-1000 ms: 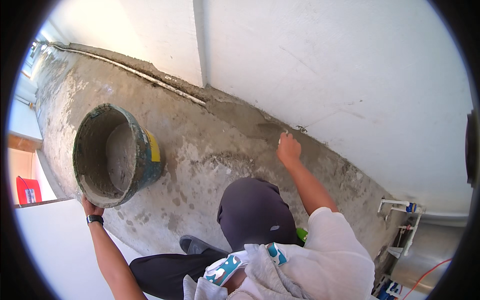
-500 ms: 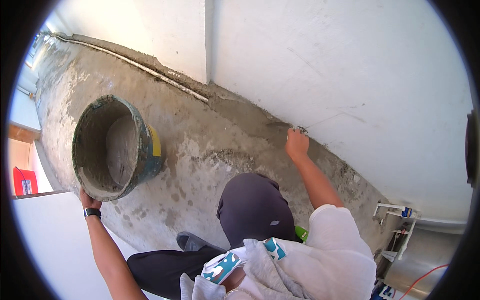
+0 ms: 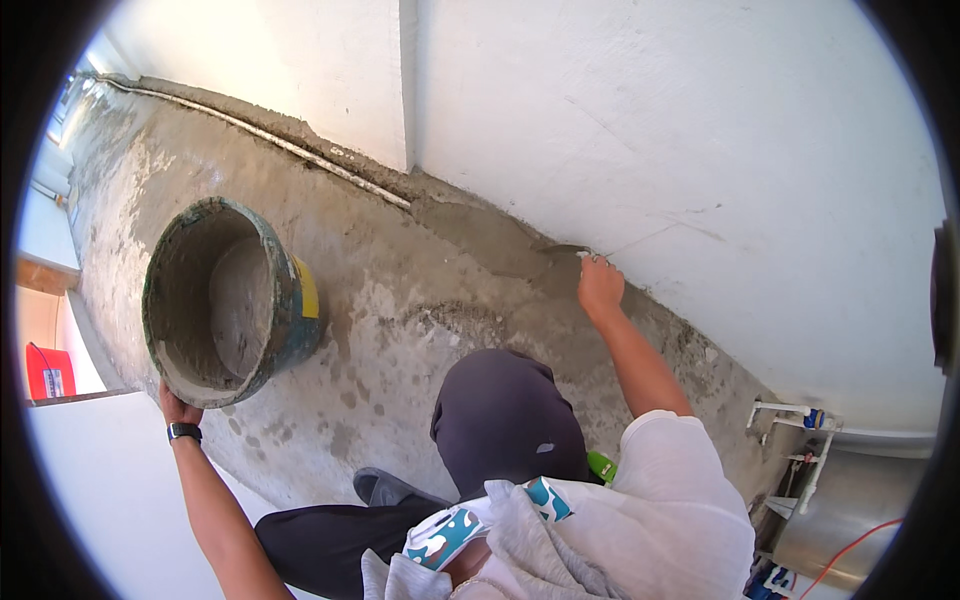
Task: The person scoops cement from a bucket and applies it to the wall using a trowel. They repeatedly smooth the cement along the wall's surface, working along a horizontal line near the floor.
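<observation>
My left hand (image 3: pixel 178 403), with a dark watch on its wrist, grips the near lower edge of a cement-crusted bucket (image 3: pixel 305 335). The bucket is tilted so its mouth faces me, and some grey wet mortar (image 3: pixel 240 305) lies inside. In my right hand (image 3: pixel 601 286) is a trowel (image 3: pixel 563 248), its dark blade flat against the smoothed mortar strip (image 3: pixel 480 235) where floor and wall meet. The fingers close round the handle and mostly hide it.
A white pipe (image 3: pixel 290 148) runs along the wall's foot up to the mortar strip. The white wall (image 3: pixel 680 120) rises on the right. White pipe fittings (image 3: pixel 785 408) and a metal tank (image 3: pixel 850 510) stand at lower right; a red bucket (image 3: pixel 50 370) sits far left.
My right hand and the trowel have shifted slightly to the right along the wall's foot. My left hand still holds the bucket, which has hardly moved.
</observation>
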`<state>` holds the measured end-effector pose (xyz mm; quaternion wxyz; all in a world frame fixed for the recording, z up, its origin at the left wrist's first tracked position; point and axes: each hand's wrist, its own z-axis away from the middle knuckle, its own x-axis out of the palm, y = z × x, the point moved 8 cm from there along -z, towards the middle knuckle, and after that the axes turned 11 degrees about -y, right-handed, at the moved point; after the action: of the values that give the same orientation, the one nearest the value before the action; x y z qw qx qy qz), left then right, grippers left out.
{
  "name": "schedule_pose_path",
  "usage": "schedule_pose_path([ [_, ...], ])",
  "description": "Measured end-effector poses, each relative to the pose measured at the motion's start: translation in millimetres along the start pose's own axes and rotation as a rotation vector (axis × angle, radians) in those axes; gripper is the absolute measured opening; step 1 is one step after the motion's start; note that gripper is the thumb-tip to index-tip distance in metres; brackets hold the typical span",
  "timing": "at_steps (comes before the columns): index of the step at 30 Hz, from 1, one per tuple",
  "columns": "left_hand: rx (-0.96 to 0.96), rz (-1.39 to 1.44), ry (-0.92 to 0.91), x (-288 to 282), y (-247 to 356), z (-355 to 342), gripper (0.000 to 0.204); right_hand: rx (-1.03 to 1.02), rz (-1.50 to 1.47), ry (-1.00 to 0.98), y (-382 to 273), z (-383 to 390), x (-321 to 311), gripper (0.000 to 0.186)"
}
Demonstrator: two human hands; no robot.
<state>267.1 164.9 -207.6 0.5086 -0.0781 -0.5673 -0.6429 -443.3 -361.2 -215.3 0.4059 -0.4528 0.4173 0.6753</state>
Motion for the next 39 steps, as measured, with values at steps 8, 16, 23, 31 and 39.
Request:
schedule_pose_path([
  [8,0.001,-0.006,0.096,-4,4,4,0.045,0.013,-0.107,-0.105,19,5,17,0.024],
  [16,-0.015,0.004,0.055,-1,3,3,0.046,-0.066,-0.041,-0.042,3,-1,-5,0.023],
  [23,-0.017,-0.057,-0.045,-18,5,-2,0.046,-0.004,-0.227,-0.022,-30,25,-12,0.026],
  [31,-0.017,-0.105,-0.223,-5,6,-1,0.044,0.012,-0.247,-0.077,-52,44,28,0.021],
  [39,-0.019,-0.026,-0.061,-16,4,0,0.045,0.064,-0.234,-0.137,-51,39,29,0.020],
])
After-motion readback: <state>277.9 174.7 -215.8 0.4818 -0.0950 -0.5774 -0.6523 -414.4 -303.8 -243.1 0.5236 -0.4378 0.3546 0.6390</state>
